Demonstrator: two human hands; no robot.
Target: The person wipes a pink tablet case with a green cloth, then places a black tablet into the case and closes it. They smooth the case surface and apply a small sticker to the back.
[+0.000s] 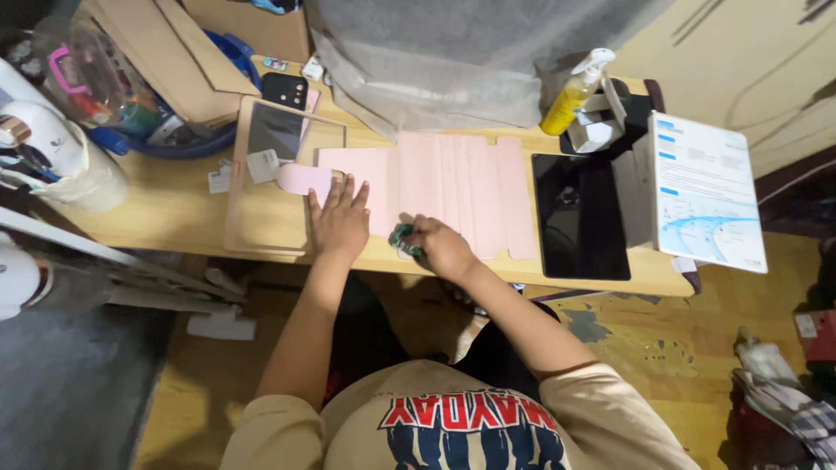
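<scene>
Pink folio cover lies unfolded flat on the tabletop, straight ahead at twelve o'clock, its hinged panels running side to side. I judge it light and floppy at the creases, a bit slick on the face, so it would slide or buckle if pushed from one end; pinning a panel flat from above looks the safest hold. My left hand does just that: fingers spread and released, palm down on the cover's left panel, gripping nothing. My right hand is clenched around a small crumpled greenish wipe (soft, easily wadded), pressed to the cover's near edge. At two o'clock a dark tablet lies face up, glassy and fragile by my guess, with a yellow spray bottle behind it.
</scene>
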